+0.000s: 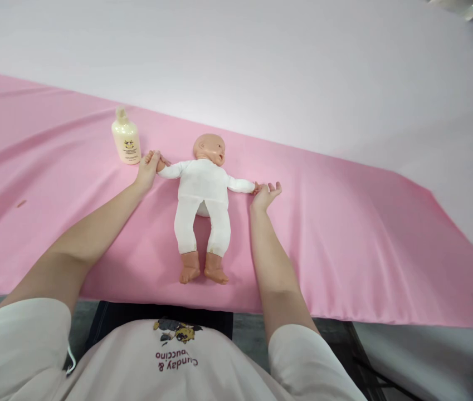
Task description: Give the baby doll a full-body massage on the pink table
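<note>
The doll [203, 181] is lying mid-frame, probably light and soft-limbed, best held at the wrists; my left hand [148, 168] is clasping one tiny fist; my right hand [264, 196], fingers spread, is touching the other.

Shirt [136, 367] reads "Cunday & …uccino"; bottle label [129, 149] too small.

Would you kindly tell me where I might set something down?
The pink cloth is bare right of the right hand and left of the bottle, bar a small brownish mark. The doll crowds the stretch between that hand and the left hand.
</note>
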Action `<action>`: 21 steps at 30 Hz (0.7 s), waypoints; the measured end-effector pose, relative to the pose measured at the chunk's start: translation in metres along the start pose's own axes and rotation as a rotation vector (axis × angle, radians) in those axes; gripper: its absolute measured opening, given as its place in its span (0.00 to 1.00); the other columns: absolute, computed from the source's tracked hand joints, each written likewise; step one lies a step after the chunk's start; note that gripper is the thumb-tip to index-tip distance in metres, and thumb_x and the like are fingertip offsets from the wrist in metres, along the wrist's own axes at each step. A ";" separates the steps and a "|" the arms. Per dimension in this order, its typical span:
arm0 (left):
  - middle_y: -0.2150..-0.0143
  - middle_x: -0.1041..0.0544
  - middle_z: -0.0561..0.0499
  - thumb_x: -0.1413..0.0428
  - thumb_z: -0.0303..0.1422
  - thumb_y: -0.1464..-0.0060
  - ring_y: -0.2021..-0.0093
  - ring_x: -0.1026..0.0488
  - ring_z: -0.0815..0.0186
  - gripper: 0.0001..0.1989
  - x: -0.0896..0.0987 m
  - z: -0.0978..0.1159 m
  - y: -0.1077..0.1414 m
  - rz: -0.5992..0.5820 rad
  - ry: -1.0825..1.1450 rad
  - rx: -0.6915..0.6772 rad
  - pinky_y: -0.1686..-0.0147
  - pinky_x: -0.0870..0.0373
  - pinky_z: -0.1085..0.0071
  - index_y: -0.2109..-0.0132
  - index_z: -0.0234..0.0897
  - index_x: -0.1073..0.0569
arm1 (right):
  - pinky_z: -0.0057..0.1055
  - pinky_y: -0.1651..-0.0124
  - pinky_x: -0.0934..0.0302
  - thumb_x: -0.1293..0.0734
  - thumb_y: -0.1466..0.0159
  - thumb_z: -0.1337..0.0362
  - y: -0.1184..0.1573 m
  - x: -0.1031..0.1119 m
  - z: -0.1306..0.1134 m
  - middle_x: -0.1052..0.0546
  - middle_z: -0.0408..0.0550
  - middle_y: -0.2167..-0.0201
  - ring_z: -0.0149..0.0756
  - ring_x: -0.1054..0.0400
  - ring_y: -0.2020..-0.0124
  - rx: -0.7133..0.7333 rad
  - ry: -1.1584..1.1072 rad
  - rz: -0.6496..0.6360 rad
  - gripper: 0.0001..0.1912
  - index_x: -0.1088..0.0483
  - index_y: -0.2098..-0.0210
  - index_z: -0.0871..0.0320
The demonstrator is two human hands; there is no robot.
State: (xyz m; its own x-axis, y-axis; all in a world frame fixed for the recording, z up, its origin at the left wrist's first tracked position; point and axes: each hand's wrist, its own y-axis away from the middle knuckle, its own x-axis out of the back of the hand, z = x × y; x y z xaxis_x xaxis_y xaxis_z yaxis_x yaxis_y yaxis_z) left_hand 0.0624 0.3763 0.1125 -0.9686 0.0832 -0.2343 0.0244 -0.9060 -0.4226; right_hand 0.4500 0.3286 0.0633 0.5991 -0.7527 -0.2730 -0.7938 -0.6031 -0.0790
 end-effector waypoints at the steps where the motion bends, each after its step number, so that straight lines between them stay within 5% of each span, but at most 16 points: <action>1: 0.76 0.26 0.50 0.43 0.61 0.44 0.67 0.21 0.61 0.29 0.000 0.002 0.000 -0.010 -0.006 -0.002 0.60 0.22 0.64 0.74 0.39 0.30 | 0.40 0.47 0.27 0.40 0.40 0.68 0.000 0.000 0.000 0.43 0.55 0.34 0.29 0.24 0.56 0.008 0.006 -0.004 0.35 0.54 0.35 0.48; 8: 0.72 0.23 0.50 0.36 0.57 0.47 0.69 0.23 0.64 0.25 0.003 0.010 -0.002 0.063 -0.094 -0.115 0.67 0.25 0.70 0.69 0.39 0.29 | 0.37 0.49 0.29 0.39 0.41 0.68 0.000 0.002 0.003 0.37 0.51 0.42 0.28 0.27 0.60 0.071 0.048 -0.039 0.30 0.49 0.40 0.51; 15: 0.72 0.27 0.53 0.36 0.40 0.40 0.64 0.22 0.62 0.10 0.024 0.012 -0.015 0.166 -0.151 -0.040 0.52 0.25 0.64 0.63 0.40 0.26 | 0.29 0.58 0.30 0.37 0.41 0.68 0.002 -0.002 0.002 0.33 0.45 0.49 0.25 0.30 0.66 0.084 0.047 -0.025 0.23 0.42 0.46 0.53; 21: 0.73 0.27 0.53 0.40 0.27 0.41 0.64 0.25 0.63 0.05 0.052 0.008 -0.024 0.110 -0.319 -0.015 0.43 0.31 0.63 0.66 0.40 0.24 | 0.24 0.64 0.32 0.38 0.39 0.68 0.009 -0.007 -0.004 0.30 0.44 0.55 0.25 0.33 0.66 0.091 0.086 -0.048 0.14 0.36 0.53 0.55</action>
State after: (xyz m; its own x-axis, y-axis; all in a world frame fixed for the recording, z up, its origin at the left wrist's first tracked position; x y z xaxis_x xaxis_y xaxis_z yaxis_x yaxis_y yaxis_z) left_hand 0.0091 0.3989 0.1176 -0.9885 -0.1508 0.0059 0.1341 -0.8958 -0.4237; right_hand 0.4388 0.3273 0.0684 0.6406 -0.7454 -0.1843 -0.7676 -0.6158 -0.1776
